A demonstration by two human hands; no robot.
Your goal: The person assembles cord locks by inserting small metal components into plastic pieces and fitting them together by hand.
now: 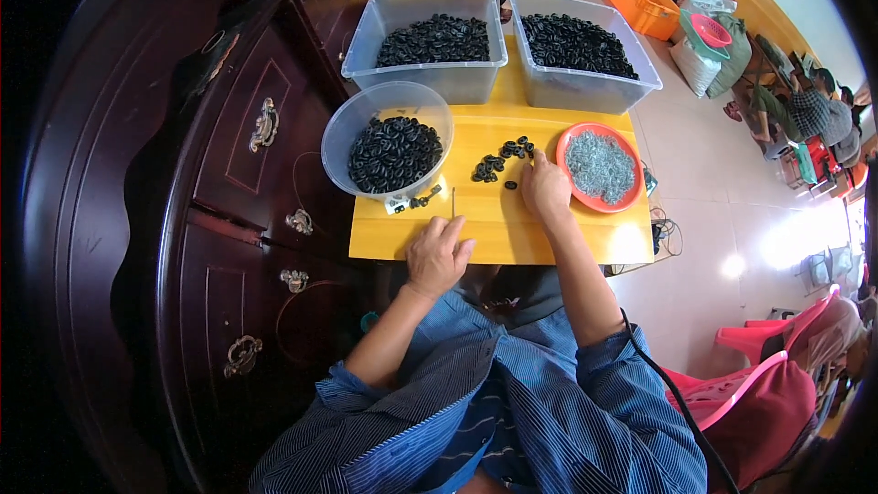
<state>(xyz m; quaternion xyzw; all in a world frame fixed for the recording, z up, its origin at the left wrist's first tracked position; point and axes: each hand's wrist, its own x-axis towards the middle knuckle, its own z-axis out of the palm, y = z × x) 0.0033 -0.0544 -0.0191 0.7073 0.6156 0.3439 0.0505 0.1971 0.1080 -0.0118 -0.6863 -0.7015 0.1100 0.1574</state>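
Note:
Loose black rings [490, 167] lie in a small curved heap on the yellow table [494, 229]. At the heap's right end is my right hand [547, 187], its fingers drawn close together; whatever sits between the tips is hidden. One black ring [510, 185] lies apart, just below the heap. My left hand [437, 254] rests at the table's near edge, fingers curled, with a thin rod [454, 202] sticking out from its fingertips. Close to my right hand stands a red round tray [567, 190] full of small clear, glinting pieces. Left of the heap, a round clear tub [338, 142] holds many black rings.
Two large clear bins, left [361, 27] and right [645, 82], hold more black rings at the back. Dark wooden drawers [229, 119] stand along the left. An orange crate [643, 5], sacks [697, 66] and a pink chair [732, 384] are on the right, with people [812, 110] beyond.

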